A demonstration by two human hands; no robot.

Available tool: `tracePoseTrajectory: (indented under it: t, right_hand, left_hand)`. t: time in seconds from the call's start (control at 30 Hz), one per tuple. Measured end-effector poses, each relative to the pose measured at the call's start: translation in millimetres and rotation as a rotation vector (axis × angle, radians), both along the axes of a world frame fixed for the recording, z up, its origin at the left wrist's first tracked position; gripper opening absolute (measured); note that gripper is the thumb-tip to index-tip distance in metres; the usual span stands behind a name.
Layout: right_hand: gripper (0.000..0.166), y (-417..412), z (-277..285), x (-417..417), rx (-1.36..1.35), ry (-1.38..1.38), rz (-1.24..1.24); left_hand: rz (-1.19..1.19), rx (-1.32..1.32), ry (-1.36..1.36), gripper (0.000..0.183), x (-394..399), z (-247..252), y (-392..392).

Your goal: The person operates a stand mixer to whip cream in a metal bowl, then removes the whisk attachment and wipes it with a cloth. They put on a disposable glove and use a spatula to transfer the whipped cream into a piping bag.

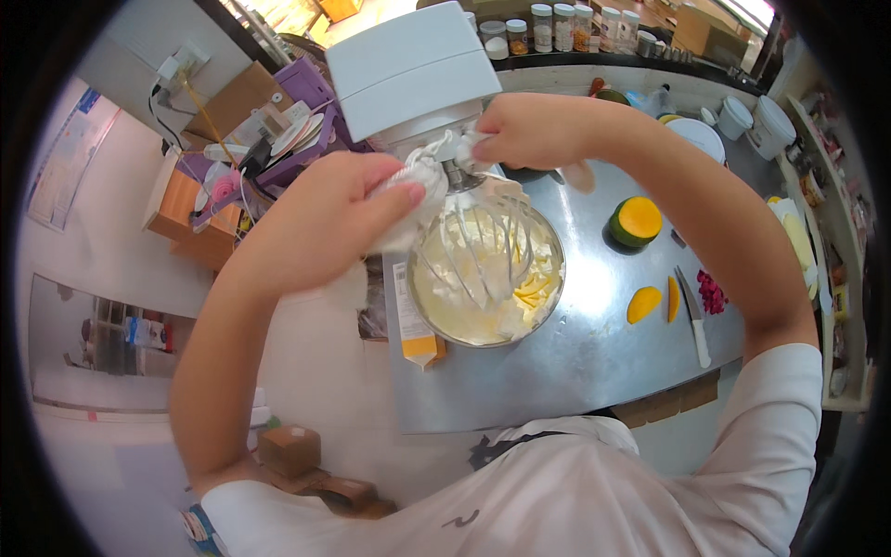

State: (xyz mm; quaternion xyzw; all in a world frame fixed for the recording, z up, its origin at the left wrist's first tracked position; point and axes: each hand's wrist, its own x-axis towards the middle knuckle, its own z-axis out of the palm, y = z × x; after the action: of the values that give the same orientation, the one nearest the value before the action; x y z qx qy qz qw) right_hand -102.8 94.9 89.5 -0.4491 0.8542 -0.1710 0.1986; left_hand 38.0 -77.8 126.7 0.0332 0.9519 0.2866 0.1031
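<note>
A pale cloth (426, 174) is wrapped about the upper shaft of a stand mixer (418, 66), just under its head. My left hand (341, 209) grips the cloth's left part between thumb and fingers, and my right hand (518, 132) pinches its other side. Below them a wire whisk attachment (480, 244) hangs from the shaft, its lower wires over or in a round metal bowl (562, 278). Inside the bowl lie a creamy white mass and yellow pieces (532, 289) like butter. Where exactly the whisk's tip ends is hard to tell.
On the steel table (515, 390) are a carton (415, 327) left of the bowl, a cut green-skinned orange-fleshed squash or mango (635, 221), slices (644, 304), a knife (696, 327) and magenta pieces (711, 292). Jars (564, 28) line the back ledge. A purple shelf (306, 87) stands left.
</note>
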Motion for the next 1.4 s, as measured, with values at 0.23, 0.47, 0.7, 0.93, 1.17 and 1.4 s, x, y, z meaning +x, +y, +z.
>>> tracePoseTrajectory:
  t: [0.23,0.47,0.7,0.93,1.17,1.4]
  right_hand:
    - [0.034,11,19,33,-0.047,0.079,0.062]
    - [0.034,6,25,55,-0.178,0.026,0.131]
    - [0.034,6,-4,-7,-0.007,0.081,0.024]
    - [0.034,29,2,6,-0.08,-0.163,-0.14]
    - [0.033,21,39,57,-0.066,0.0,0.028]
    - [0.032,-10,3,21,-0.007,0.108,0.03]
  left_hand:
    - [0.018,0.004,0.131,0.034,-24,-22,3]
    - [0.098,-0.045,0.017,0.037,-46,-44,-18]
    - [0.047,0.104,0.011,0.033,4,9,1]
    - [0.085,0.111,-0.053,0.034,-47,-18,28]
    - [0.063,-0.026,0.059,0.038,-43,-51,-29]
    - [0.087,0.039,0.045,0.035,-6,-14,-11]
